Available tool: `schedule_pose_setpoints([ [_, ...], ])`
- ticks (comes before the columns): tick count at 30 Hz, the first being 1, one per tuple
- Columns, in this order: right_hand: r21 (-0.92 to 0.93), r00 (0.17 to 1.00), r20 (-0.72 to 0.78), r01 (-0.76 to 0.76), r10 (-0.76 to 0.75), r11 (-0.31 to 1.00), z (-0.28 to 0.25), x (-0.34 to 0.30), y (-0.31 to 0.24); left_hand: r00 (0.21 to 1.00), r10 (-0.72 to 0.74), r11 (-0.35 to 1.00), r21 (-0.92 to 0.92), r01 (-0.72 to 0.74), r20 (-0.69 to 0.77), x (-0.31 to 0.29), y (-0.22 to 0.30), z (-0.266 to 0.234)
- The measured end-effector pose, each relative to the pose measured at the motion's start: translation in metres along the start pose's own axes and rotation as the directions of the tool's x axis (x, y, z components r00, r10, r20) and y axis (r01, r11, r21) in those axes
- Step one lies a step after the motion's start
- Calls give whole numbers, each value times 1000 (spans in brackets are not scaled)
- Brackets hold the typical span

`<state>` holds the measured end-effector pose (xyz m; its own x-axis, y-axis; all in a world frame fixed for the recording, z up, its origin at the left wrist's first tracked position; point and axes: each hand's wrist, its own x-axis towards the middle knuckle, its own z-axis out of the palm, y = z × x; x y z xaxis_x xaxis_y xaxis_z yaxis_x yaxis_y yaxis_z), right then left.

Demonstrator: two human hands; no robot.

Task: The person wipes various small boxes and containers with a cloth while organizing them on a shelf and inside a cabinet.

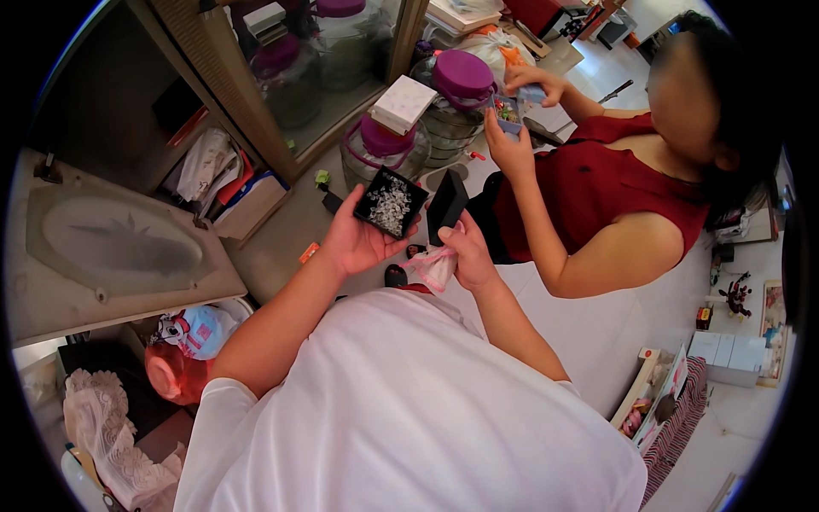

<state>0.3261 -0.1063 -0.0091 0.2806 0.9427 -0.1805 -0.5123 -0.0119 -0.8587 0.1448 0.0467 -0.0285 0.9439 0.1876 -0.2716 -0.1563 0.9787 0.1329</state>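
Observation:
My left hand (350, 235) is wrapped round the underside of a small square black box (367, 210). Inside it lies a heap of clear, sparkling pieces (390, 203), too small to tell apart. In my right hand (469, 250) a black box lid (445, 203) stands tilted, gripped near its lower edge. The same hand pinches a white cloth with pink edging (433, 268), which hangs below the lid. Box and lid are held apart, side by side, in front of my white shirt.
At the right, a person in a red sleeveless top (589, 200) holds a small blue box (507, 113) with colourful contents. Large jars with purple lids (463, 75) stand ahead, a white box (403, 104) on one. An open cabinet door (128, 243) juts in at the left.

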Motion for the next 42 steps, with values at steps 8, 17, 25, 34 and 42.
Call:
schedule_pose_setpoints([
  [8, -819, 989, 3, 87, -147, 567, 35, 11, -23, 991, 32, 997, 75, -22, -133, -8, 2, 5],
  [17, -964, 985, 140, 159, -102, 214, 63, 22, -31, 991, 40, 992, 121, -24, -129, -17, 6, 5],
  [25, -974, 990, 119, 131, -74, 184, 62, 29, -18, 990, 68, 981, 190, -44, -123, -19, 5, 3],
  [34, -977, 999, 35, 35, -4, 210, 74, 23, -26, 992, 84, 944, 327, -50, -91, -26, 5, -5],
  [42, -594, 969, -242, -182, 41, 784, 41, 45, 10, 951, 204, 950, 281, -135, -233, -22, 7, -11],
])
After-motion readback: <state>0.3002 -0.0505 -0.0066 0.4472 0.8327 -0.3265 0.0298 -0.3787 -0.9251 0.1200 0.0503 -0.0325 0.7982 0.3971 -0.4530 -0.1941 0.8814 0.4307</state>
